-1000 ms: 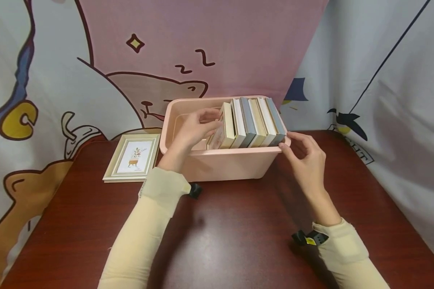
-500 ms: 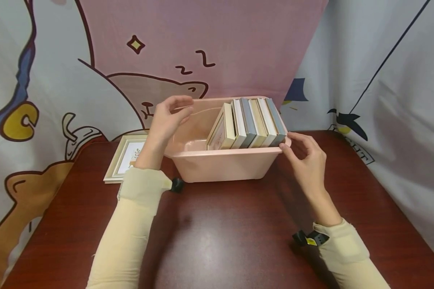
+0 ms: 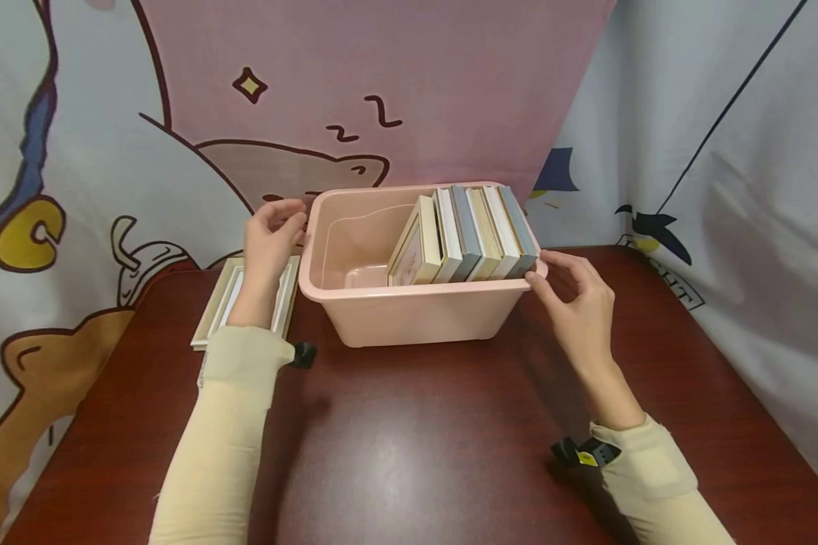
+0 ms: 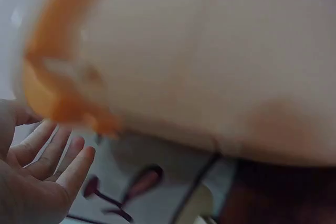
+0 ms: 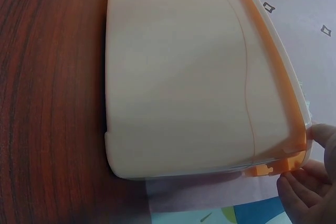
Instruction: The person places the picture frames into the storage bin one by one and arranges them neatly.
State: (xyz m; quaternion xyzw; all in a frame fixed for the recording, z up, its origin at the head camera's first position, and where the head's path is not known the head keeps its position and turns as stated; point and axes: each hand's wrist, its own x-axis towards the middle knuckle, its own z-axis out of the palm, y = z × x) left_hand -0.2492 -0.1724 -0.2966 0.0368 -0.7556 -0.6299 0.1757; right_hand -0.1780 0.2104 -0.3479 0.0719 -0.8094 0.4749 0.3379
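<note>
A pink plastic bin [image 3: 409,314] stands at the back of the table. In its right part a row of several picture frames [image 3: 480,235] stands on edge, cream, white and grey-blue; the leftmost, a cream frame [image 3: 416,246], leans a little. My left hand [image 3: 269,242] is in the air just left of the bin, holding nothing, fingers loosely bent. Beneath that arm, partly covered by it, a cream picture frame [image 3: 288,299] lies flat on the table. My right hand [image 3: 579,303] pinches the bin's rim at the right front corner; the right wrist view shows thumb and fingers there.
The dark red wooden table [image 3: 409,439] extends in front of the bin. Behind and beside it hangs a printed cloth [image 3: 450,91] with cartoon animals, close to the bin's back.
My left hand has left the leaning cream picture frame inside the bin and moved left, out over the bin's left rim. The right hand stays on the rim.
</note>
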